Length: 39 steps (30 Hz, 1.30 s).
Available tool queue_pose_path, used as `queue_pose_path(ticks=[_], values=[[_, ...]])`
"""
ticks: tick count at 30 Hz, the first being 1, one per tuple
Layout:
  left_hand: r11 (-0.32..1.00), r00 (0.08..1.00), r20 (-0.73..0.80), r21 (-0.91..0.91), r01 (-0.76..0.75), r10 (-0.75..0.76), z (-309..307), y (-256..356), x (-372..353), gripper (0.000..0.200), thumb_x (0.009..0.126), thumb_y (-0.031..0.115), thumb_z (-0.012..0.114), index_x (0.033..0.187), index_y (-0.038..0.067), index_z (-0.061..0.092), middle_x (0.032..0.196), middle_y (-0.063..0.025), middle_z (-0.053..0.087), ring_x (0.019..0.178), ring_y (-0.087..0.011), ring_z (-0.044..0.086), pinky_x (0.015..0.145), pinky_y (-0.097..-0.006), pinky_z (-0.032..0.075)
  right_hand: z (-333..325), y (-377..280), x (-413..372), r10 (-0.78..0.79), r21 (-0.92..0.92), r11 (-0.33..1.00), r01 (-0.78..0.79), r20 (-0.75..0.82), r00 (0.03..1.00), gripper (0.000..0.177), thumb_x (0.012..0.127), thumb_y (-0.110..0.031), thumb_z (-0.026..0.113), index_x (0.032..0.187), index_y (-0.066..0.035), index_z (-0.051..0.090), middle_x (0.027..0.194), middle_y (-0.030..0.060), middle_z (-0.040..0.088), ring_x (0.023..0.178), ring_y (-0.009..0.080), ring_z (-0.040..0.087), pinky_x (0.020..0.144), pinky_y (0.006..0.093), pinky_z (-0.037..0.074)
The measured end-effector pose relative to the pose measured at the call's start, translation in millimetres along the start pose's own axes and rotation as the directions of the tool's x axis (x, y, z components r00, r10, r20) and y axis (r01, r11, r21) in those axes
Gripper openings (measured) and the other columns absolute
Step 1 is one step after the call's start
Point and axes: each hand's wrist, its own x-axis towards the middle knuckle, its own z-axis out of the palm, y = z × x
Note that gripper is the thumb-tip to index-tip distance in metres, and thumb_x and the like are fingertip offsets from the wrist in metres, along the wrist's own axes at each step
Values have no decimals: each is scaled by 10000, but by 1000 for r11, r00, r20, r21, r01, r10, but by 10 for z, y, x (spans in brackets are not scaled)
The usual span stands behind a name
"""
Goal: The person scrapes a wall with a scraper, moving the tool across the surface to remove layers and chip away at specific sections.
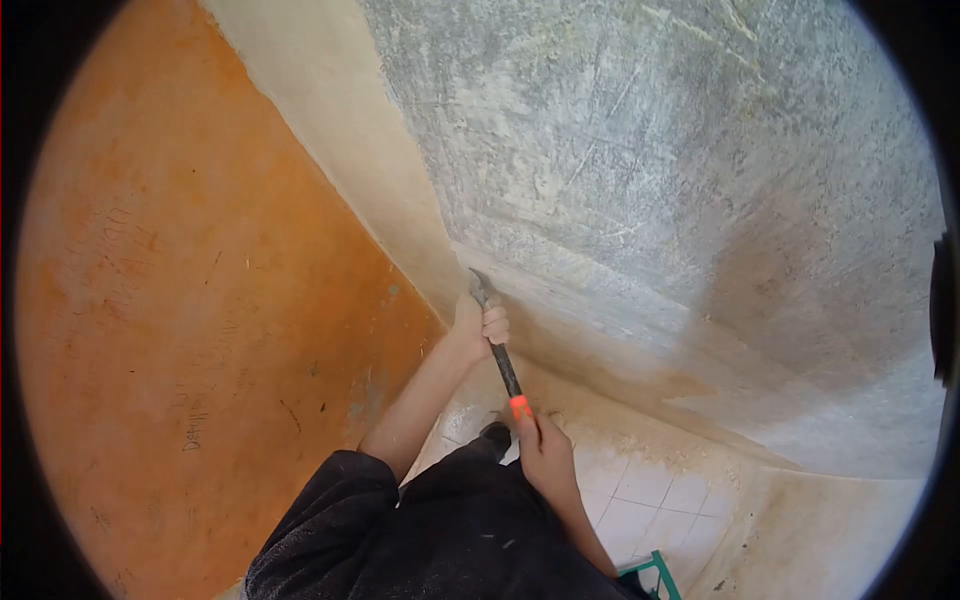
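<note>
A person in a black garment stands in the corner of a room, both hands wrapped around one long, dark tool. The left hand has its grip closed around the upper shaft, near the curved metal head; the right hand has its grip closed lower down, at the orange-red section of the handle. The tool slants between the hands, its head close to where the pale strip meets the rough grey wall; whether the head touches the wall cannot be told. The grey wall carries scratches and a brownish patch. To the left, an orange wall bears scribbles and dark marks. Below the hands lies a floor of white tiles, dirty along the wall's foot, with a dark shoe on it. Beside the right forearm, a green frame-like object is cut off by the lower edge, so whether it belongs to a container, or holds anything, cannot be told.
</note>
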Motion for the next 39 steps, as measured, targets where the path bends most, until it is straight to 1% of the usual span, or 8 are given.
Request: queue_pose_path(ticks=[8, 10, 17, 24, 26, 32, 35, 39], values=[[999, 1000, 1, -37, 14, -14, 70, -33, -70, 508, 984, 483, 298, 573, 188, 323, 446, 53, 204, 328, -102, 200, 333, -271, 183, -74, 3, -87, 34, 61, 998, -35, 23, 999, 332, 1007, -263, 490, 884, 32, 583, 616, 116, 560, 542, 223, 544, 544, 347, 430], [1000, 1000, -14, 20, -4, 4, 57, 25, -61, 509, 980, 492, 299, 573, 187, 326, 444, 53, 205, 329, -103, 196, 334, -272, 179, 34, 15, -63, 20, -45, 999, -19, 21, 1000, 319, 995, -259, 502, 869, 18, 599, 709, 225, 612, 667, 396, 629, 586, 431, 462], [1000, 998, -57, 9, 2, -1, 301, -304, -128, 496, 968, 472, 294, 567, 184, 330, 432, 52, 198, 326, -104, 179, 333, -275, 168, -221, 102, -203, 156, 73, 985, -159, 38, 987, 300, 994, -250, 500, 889, 9, 610, 723, 227, 624, 686, 393, 642, 595, 417, 476], [998, 997, -41, 30, -57, 58, 158, -83, -112, 507, 993, 465, 269, 564, 197, 305, 436, 63, 181, 312, -96, 182, 316, -270, 164, 32, 106, -110, -39, -79, 996, 39, -6, 999, 330, 994, -292, 488, 899, -6, 620, 704, 234, 611, 648, 415, 619, 590, 453, 462], [999, 996, -76, -27, -47, 45, 206, -154, -108, 505, 997, 462, 270, 568, 199, 306, 438, 65, 177, 310, -91, 181, 311, -263, 164, -202, 46, -149, 153, 29, 988, -155, 40, 987, 350, 992, -315, 491, 905, 3, 609, 764, 270, 615, 728, 477, 599, 623, 498, 461], [994, 994, -60, -59, -90, 86, -310, 192, 227, 499, 987, 465, 285, 568, 195, 307, 438, 62, 178, 321, -103, 200, 322, -283, 177, 91, 111, 237, -166, -141, 976, 167, 15, 986, 328, 1011, -266, 481, 884, 15, 594, 632, 103, 559, 563, 197, 552, 557, 332, 438], [1000, 999, -32, -19, 6, -6, 93, -73, -48, 509, 984, 473, 288, 554, 202, 293, 435, 58, 185, 319, -106, 197, 324, -279, 177, -149, 18, -60, 51, -23, 998, -50, 78, 996, 341, 1000, -289, 480, 907, 13, 608, 743, 235, 624, 750, 415, 643, 645, 451, 475], [996, 996, -5, 11, -88, 88, 84, -64, -60, 515, 977, 484, 305, 548, 199, 290, 444, 54, 205, 334, -105, 211, 332, -280, 194, -147, 81, 50, 13, -82, 997, -8, 68, 998, 335, 995, -292, 492, 908, 11, 603, 767, 221, 633, 734, 368, 652, 652, 437, 476]])
